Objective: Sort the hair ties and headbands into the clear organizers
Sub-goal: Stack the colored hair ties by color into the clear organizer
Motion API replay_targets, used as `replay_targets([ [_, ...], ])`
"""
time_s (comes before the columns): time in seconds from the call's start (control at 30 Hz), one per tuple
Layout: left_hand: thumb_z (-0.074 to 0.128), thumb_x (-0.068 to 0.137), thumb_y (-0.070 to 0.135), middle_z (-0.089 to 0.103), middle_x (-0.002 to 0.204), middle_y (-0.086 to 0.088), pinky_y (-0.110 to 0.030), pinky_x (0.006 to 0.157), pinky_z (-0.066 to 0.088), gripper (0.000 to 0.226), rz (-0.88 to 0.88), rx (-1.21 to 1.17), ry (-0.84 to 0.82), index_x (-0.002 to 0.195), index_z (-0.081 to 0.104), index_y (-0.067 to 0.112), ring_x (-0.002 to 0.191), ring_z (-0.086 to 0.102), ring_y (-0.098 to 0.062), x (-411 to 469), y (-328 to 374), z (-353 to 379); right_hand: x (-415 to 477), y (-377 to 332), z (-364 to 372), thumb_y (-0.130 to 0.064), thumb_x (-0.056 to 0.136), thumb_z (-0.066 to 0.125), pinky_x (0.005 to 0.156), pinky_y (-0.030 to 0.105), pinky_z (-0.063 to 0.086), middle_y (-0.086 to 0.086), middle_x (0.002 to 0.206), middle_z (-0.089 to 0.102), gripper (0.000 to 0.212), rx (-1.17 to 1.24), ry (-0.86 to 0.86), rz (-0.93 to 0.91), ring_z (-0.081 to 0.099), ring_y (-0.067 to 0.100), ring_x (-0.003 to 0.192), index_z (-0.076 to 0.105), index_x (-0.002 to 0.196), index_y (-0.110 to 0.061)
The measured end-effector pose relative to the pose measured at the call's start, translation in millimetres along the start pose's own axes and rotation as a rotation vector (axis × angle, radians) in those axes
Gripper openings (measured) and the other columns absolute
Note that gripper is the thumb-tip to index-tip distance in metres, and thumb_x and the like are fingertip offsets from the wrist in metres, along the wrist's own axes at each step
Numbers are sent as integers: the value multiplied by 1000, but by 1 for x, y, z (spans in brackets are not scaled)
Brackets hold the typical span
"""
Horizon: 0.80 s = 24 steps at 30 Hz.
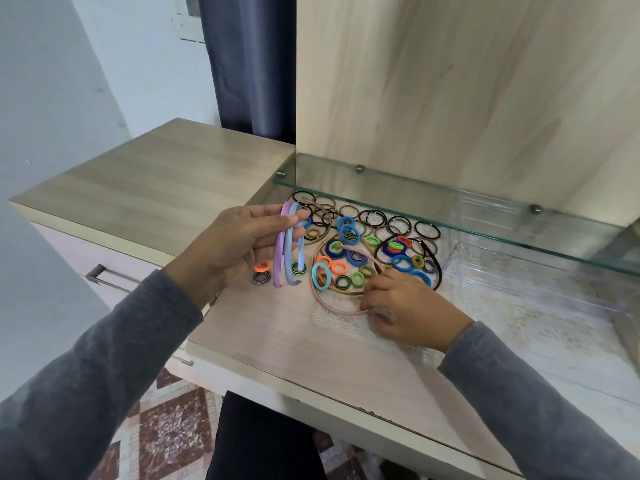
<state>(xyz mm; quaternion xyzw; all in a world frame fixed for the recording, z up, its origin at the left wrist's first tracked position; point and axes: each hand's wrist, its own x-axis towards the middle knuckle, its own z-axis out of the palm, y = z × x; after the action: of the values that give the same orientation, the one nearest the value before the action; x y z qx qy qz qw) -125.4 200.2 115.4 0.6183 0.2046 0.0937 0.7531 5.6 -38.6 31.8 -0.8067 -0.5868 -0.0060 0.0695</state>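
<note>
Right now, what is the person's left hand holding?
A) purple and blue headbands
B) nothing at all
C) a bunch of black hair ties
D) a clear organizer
A: the left hand grips the purple and blue headbands above the table, while the right hand pinches a pink headband lying on the table.

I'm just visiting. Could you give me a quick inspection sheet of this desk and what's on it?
Surface: pale wooden tabletop, lace mat under part of the pile.
Job's things: loose hair ties heaped; clear organizer at right, no ties seen inside.
Clutter: nothing seen.
Hands: left hand holds purple and blue headbands; right hand grips pink headband on the table.
Cables: nothing seen.
Surroundings: glass shelf above, dark curtain, drawer handle at left.
</note>
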Motion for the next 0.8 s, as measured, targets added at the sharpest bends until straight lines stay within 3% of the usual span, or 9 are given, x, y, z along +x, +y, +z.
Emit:
replay_targets([
  [0.13,59,95,6,76,108,-2,-27,76,61,28,-6,9,-7,122,65,2,87,73,-9,-2,-1,1,1,-1,-2,-19,82,62,75,33,50,-5,91,63,10,-25,17,-20,55,17,85,69,89,-21],
  [0.3,59,95,7,77,103,-1,-24,71,60,29,-15,10,-5,122,65,2,83,73,-8,-4,-1,-1,3,1,-13,-12,89,59,80,29,49,-4,92,63,12,113,89,51,53,14,91,68,96,-15],
  [0.5,60,94,8,76,99,-1,-24,69,60,32,-12,26,-18,125,64,1,83,73,-9,-4,-1,2,8,-3,-34,-8,87,65,70,11,46,-9,83,65,12,325,336,196,61,7,76,70,96,-14],
  [0.67,59,95,7,76,106,-1,-21,67,58,31,-22,25,-32,125,64,1,88,73,-8,-3,-5,13,16,-12,-57,-13,88,67,69,23,54,-3,84,74,17,673,417,422,68,14,76,73,103,-18],
  [0.8,59,94,6,76,108,-1,-21,68,58,31,-23,9,-48,125,64,2,91,73,-9,-2,-4,20,19,-23,-80,-8,86,70,73,29,59,3,84,75,23,939,445,418,71,14,75,71,107,-17],
])
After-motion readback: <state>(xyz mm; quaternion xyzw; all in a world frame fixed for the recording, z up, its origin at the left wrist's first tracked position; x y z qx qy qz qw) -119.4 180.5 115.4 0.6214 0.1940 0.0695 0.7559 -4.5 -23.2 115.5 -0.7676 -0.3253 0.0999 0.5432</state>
